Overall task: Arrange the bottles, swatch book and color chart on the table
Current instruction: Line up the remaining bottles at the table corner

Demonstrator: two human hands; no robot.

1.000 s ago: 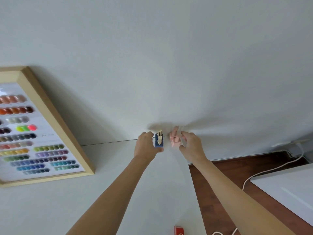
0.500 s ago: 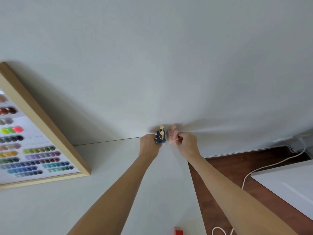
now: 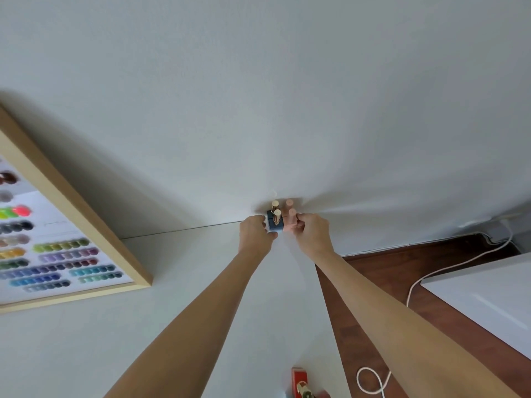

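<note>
Head view: at 12 o'clock on the desk (image 3: 201, 326), left hand (image 3: 255, 235) grips the blue bottles (image 3: 275, 222), right hand (image 3: 311, 232) pinches the touching pink bottles (image 3: 289, 221).

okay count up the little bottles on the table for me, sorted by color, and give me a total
Blue bottles with gold caps, by the left hand: 2
Pink bottles with pink caps, by the right hand: 2
Red bottle at the near table edge: 1
Total: 5
</note>
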